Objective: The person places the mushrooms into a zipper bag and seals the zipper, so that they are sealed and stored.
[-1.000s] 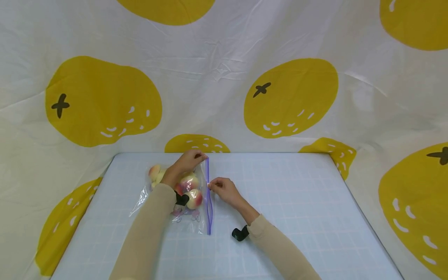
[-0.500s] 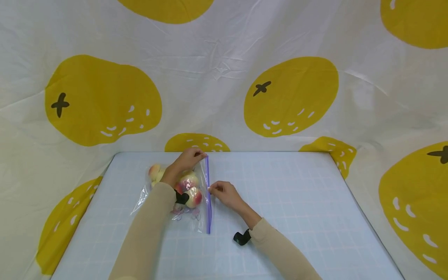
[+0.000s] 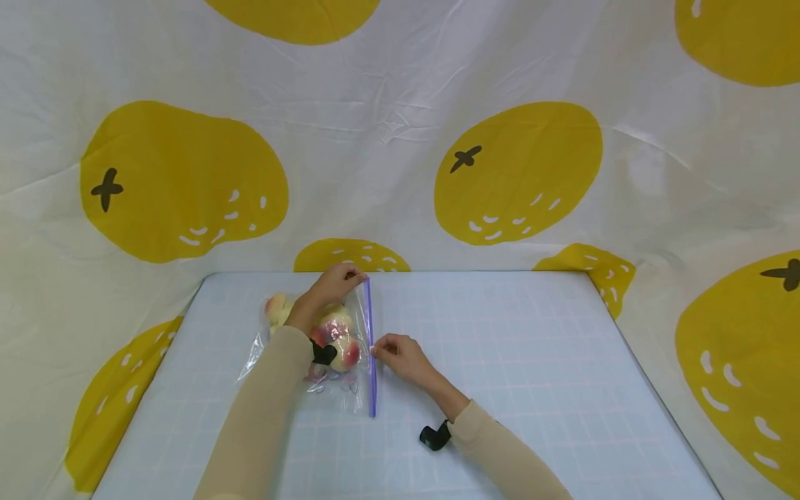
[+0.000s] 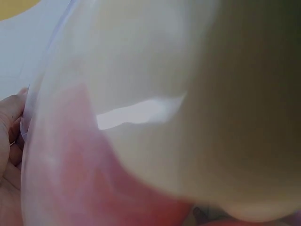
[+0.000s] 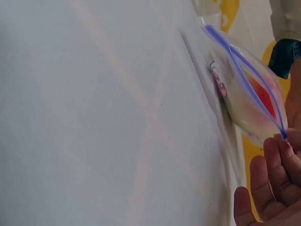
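Note:
A clear zip bag [image 3: 331,401] with a purple zip strip [image 3: 373,392] lies on the table, the strip facing right. Several peaches [image 3: 346,353], pale yellow with red blush, fill it. My left hand [image 3: 333,283] pinches the far end of the strip, its forearm crossing over the bag. About midway along the strip, my right hand [image 3: 403,355] pinches the zip between thumb and finger. In the right wrist view, the two purple lines stand apart beyond the right fingertips [image 5: 282,141]. One peach [image 4: 141,160], blurred behind plastic, takes up most of the left wrist view.
A pale blue checked cloth [image 3: 512,361] covers the table. Behind it hangs a white curtain [image 3: 400,173] printed with big yellow fruit. Black wrist cameras [image 3: 435,436] sit at both cuffs.
My right hand has slid along the zip strip toward me, and the gap seen in its near part has narrowed to one line. My left hand stays at the far corner.

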Demonstrator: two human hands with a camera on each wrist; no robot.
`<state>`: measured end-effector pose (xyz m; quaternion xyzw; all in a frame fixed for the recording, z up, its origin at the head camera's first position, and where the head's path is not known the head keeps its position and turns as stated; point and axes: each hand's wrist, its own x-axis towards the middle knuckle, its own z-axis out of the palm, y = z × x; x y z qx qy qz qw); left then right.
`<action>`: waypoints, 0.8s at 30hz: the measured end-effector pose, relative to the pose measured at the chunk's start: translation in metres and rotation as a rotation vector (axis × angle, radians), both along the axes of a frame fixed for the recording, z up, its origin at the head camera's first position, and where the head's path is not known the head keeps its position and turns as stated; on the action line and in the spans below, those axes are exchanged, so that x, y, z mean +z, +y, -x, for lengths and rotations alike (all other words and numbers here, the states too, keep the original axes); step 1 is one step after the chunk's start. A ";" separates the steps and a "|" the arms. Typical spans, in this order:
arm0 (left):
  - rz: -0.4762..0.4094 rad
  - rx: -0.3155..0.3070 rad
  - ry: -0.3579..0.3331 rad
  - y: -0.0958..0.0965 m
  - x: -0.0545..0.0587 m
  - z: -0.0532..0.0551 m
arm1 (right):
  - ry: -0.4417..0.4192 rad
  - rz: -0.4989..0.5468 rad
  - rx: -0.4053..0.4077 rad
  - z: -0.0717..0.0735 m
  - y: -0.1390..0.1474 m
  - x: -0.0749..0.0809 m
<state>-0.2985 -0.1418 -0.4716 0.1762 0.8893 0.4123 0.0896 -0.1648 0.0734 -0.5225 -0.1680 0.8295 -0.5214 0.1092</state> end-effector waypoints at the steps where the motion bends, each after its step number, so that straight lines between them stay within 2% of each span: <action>1: -0.001 -0.001 -0.001 0.000 0.000 0.000 | 0.001 -0.001 0.002 -0.001 0.000 0.000; 17: -0.003 0.001 0.011 -0.001 -0.001 0.002 | -0.032 0.003 0.043 -0.014 0.004 0.001; 24: 0.006 0.020 -0.009 0.000 0.002 0.001 | -0.037 0.010 0.037 -0.017 0.003 0.001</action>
